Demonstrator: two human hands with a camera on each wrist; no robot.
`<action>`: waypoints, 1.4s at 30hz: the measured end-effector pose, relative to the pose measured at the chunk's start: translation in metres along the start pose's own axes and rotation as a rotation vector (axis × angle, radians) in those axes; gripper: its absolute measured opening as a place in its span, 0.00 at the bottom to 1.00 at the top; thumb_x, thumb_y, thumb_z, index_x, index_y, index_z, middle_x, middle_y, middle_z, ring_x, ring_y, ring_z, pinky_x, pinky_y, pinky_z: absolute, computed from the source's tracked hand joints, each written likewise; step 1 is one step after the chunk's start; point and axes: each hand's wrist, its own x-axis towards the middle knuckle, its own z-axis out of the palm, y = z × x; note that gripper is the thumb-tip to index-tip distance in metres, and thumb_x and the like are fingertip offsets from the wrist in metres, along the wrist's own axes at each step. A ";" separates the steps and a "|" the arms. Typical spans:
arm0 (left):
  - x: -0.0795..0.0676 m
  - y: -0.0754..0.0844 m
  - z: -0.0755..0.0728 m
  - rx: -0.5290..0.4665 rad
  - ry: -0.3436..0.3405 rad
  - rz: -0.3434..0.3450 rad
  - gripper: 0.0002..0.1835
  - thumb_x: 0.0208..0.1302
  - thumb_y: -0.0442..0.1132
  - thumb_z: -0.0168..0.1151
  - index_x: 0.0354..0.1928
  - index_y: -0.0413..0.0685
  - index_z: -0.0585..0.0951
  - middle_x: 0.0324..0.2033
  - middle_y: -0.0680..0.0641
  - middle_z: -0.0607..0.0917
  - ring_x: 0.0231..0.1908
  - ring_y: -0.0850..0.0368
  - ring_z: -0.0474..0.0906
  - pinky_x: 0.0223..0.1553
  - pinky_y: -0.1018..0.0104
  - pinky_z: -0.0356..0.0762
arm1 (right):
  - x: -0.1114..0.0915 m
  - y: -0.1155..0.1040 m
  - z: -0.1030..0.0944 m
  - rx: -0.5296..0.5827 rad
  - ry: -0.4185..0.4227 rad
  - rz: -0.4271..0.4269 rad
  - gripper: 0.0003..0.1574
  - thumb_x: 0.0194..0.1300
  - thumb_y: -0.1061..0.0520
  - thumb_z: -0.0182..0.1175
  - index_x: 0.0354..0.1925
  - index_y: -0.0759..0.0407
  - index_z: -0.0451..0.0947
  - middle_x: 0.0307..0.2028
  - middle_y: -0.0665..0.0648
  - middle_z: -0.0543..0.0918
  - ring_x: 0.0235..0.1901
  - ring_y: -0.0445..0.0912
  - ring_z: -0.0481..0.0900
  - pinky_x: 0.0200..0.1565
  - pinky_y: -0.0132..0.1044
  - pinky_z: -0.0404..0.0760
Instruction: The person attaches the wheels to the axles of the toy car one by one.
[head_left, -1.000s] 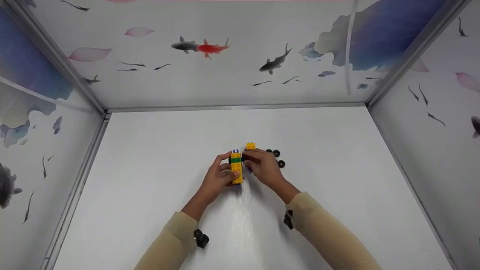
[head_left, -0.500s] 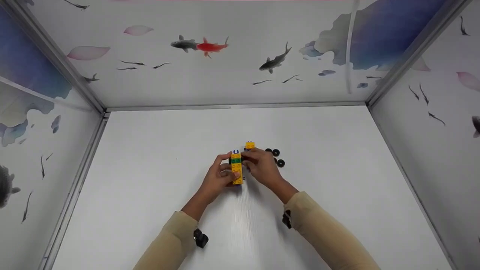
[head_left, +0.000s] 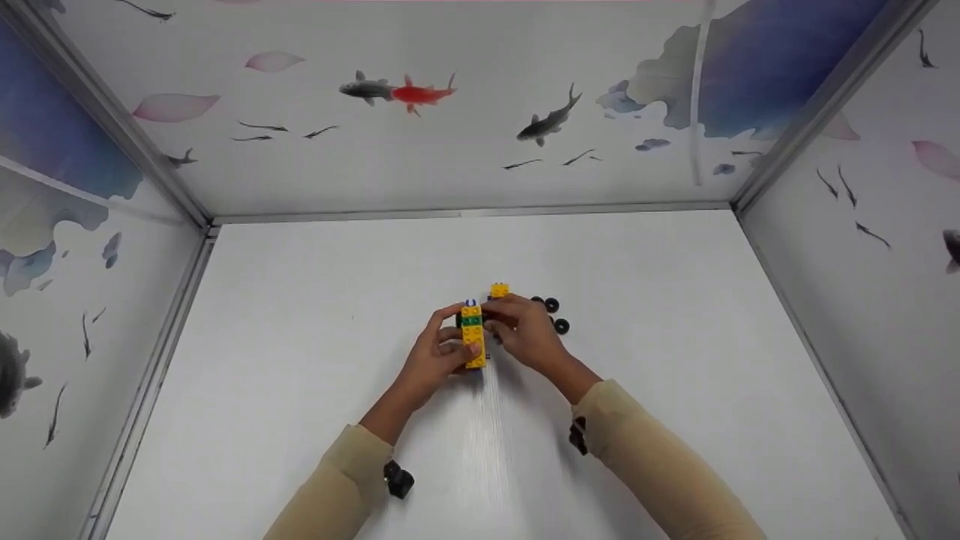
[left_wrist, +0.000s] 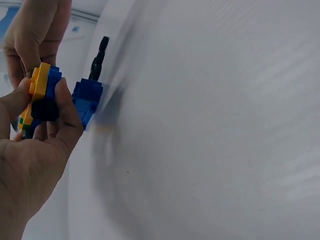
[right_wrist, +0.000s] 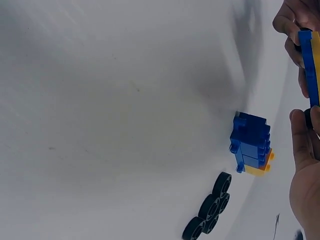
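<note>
**Inspection: block assembly clamped in left fingers, black part pinched at its right side**

Working left to right. My left hand (head_left: 435, 351) is clamped on the block assembly (head_left: 472, 333), with the thumb on its yellow studded face and the fingers on its left side and blue underside. The assembly lies between my two hands, well in from the left and right edges of the white surface (head_left: 337, 277), its long side pointing toward the far edge. A green band (head_left: 471, 320) crosses it near its far end. I cannot tell whether it touches the surface. My right hand (head_left: 529, 335) meets its right side, thumb and finger together on a black part (right_wrist: 308, 119), partly hidden. Just beyond my right fingers, toward the far edge, stands a yellow-and-blue block piece (head_left: 499, 289). Farthest right, black wheels (head_left: 562, 326) lie clustered on the surface.
</note>
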 end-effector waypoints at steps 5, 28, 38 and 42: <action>0.000 0.002 0.001 0.004 0.003 -0.005 0.43 0.75 0.43 0.75 0.84 0.69 0.64 0.64 0.39 0.82 0.53 0.50 0.89 0.55 0.56 0.92 | 0.000 0.001 -0.003 0.007 -0.017 -0.020 0.22 0.77 0.65 0.69 0.66 0.60 0.87 0.59 0.60 0.88 0.58 0.52 0.90 0.59 0.40 0.91; -0.001 0.001 -0.001 0.066 -0.046 0.064 0.33 0.72 0.45 0.77 0.74 0.66 0.75 0.85 0.49 0.59 0.59 0.44 0.88 0.58 0.59 0.91 | -0.002 0.007 -0.007 -0.029 -0.033 -0.050 0.23 0.78 0.62 0.68 0.68 0.62 0.85 0.61 0.60 0.89 0.55 0.51 0.91 0.56 0.42 0.92; -0.002 0.003 -0.002 0.115 -0.061 0.090 0.29 0.69 0.45 0.80 0.69 0.62 0.81 0.86 0.55 0.57 0.62 0.44 0.87 0.61 0.61 0.89 | -0.003 0.005 -0.008 -0.038 -0.032 -0.028 0.22 0.78 0.61 0.69 0.67 0.58 0.86 0.62 0.59 0.89 0.55 0.51 0.91 0.56 0.43 0.92; -0.002 0.004 -0.004 0.137 -0.086 0.111 0.34 0.65 0.41 0.83 0.71 0.63 0.79 0.87 0.56 0.55 0.63 0.45 0.85 0.64 0.61 0.87 | -0.004 0.004 -0.008 -0.036 -0.032 -0.024 0.23 0.78 0.62 0.68 0.68 0.58 0.86 0.62 0.60 0.88 0.57 0.52 0.90 0.58 0.44 0.92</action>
